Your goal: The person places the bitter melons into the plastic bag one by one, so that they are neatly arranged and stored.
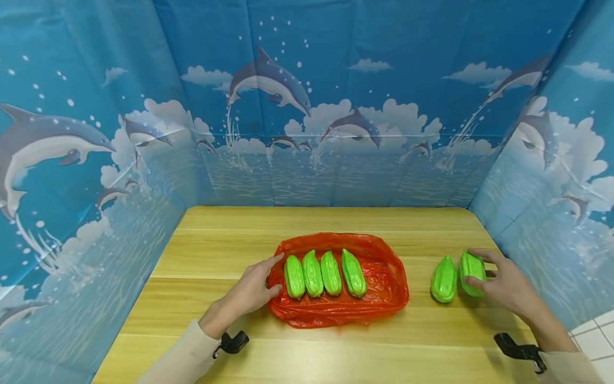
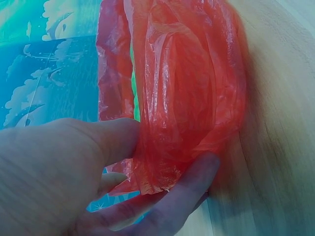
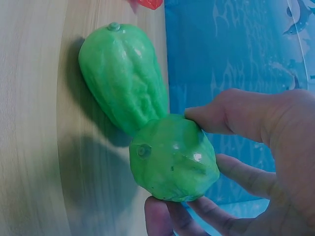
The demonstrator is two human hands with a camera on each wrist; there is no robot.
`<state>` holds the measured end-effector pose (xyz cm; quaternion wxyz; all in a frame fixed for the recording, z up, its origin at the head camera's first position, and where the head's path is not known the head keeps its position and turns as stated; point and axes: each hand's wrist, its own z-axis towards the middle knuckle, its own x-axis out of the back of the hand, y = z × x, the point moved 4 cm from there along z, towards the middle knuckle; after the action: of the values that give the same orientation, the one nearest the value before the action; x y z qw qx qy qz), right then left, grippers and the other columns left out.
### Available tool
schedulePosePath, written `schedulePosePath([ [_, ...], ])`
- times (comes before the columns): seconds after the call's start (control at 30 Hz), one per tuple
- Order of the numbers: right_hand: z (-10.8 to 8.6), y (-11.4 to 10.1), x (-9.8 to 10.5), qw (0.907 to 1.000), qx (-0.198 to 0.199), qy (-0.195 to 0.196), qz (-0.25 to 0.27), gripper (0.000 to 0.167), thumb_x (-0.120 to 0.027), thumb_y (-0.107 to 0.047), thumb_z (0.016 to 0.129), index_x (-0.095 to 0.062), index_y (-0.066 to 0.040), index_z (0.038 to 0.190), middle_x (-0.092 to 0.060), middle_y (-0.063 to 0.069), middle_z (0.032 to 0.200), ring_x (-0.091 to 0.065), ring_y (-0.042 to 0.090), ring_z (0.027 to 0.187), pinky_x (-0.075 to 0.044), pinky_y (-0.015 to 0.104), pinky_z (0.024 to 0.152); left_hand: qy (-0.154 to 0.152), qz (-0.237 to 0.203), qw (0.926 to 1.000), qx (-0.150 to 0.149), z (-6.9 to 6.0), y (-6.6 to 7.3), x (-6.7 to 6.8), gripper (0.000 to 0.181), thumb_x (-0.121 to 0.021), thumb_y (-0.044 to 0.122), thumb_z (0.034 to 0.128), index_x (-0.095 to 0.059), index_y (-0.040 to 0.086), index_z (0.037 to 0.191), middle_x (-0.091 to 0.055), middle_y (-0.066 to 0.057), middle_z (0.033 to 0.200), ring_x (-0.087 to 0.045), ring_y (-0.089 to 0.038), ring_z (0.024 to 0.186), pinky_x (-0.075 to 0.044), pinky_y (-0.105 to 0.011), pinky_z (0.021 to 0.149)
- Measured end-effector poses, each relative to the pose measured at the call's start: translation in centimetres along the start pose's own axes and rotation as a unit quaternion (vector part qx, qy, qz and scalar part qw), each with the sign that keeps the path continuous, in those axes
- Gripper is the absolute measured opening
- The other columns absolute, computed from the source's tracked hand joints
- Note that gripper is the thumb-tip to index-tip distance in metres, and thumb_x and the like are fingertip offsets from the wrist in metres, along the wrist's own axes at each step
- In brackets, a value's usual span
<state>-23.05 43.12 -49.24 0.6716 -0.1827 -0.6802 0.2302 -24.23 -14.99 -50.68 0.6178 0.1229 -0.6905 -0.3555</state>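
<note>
A red plastic bag (image 1: 384, 277) lies spread with its mouth facing up, and several green ridged gourds (image 1: 331, 273) rest side by side in it. My left hand (image 1: 249, 288) grips the bag's left rim; in the left wrist view, the thumb and fingers lie on either side of the red film (image 2: 182, 93). At the right, my right hand (image 1: 503, 280) holds a green gourd (image 3: 172, 162) between thumb and fingers. Close beside it, another green gourd (image 3: 123, 73) lies on the table with its narrow end pointing away from me.
The light wooden table (image 1: 230, 224) carries the bag near its middle. Blue dolphin-print sheeting (image 1: 297, 176) stands behind the table and along both sides. White floor tiles (image 1: 592, 336) show at the lower right.
</note>
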Motion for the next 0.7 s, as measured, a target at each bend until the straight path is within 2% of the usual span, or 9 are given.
schedulePosePath([
  [0.33,-0.3,-1.5,0.2,0.9996,0.022,0.012,-0.01,0.079,-0.085,-0.014,0.107,-0.045,0.016,0.168,-0.043,0.052,0.167,-0.057,0.08,0.135,-0.062,0.081,0.104,-0.008,0.0,1.0,-0.004,0.0,0.1,0.1,0.077,-0.083,0.005,0.1051,-0.051,0.002,0.175,-0.06,-0.023,0.174,-0.059,-0.048,0.161,-0.053,-0.066,0.131],
  [0.7,-0.2,-3.8,0.3,0.9991,0.036,0.013,-0.017,0.08,-0.087,-0.017,0.106,-0.047,0.011,0.17,-0.043,0.051,0.169,-0.06,0.081,0.133,-0.062,0.083,0.101,0.0,0.001,1.0,-0.004,-0.2,0.1,0.2,0.077,-0.083,0.005,0.1044,-0.052,0.002,0.174,-0.06,-0.023,0.174,-0.058,-0.048,0.162,-0.051,-0.066,0.133],
])
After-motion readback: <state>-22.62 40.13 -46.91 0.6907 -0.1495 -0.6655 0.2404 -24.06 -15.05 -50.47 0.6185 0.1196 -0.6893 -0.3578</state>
